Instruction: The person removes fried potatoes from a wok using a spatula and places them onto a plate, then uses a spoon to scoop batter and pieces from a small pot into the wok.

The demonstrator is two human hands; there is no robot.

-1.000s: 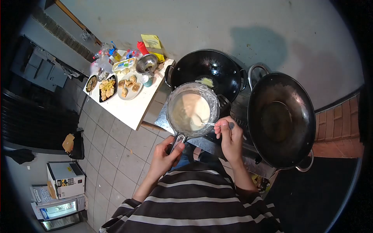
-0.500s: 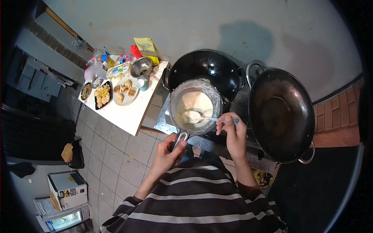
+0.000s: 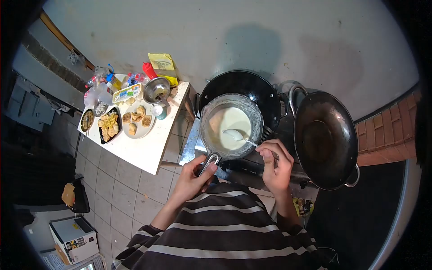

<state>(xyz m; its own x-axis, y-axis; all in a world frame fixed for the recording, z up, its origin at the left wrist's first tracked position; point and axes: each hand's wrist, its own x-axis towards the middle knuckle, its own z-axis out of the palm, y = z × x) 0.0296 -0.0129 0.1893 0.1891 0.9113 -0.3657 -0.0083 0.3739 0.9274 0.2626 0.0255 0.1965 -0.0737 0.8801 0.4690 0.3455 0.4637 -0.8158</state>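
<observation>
My left hand point(image 3: 197, 176) is closed round the metal handle of a saucepan point(image 3: 257, 118), whose inner wall is coated with pale residue. Inside the pan lies a creamy white batter point(image 3: 231, 121). My right hand point(image 3: 275, 164) pinches the handle of a metal spoon point(image 3: 235, 135); its bowl is at the batter's surface, coated white. The saucepan is held in front of a black wok point(image 3: 240, 83) and overlaps its near side, so part of the wok is hidden.
Right of the pan stands a second, larger wok point(image 3: 324, 135). On the left, a white table point(image 3: 139, 155) bears a plate point(image 3: 145, 130) of browned pieces, a black tray point(image 3: 118, 128) of food, a steel bowl point(image 3: 157, 90) and a yellow bag point(image 3: 163, 65). A brick ledge point(image 3: 378, 135) borders the right.
The spoon's bowl has moved a little to the right within the batter, and my right hand has shifted down and right. My left hand keeps its hold. The whole view has tilted slightly.
</observation>
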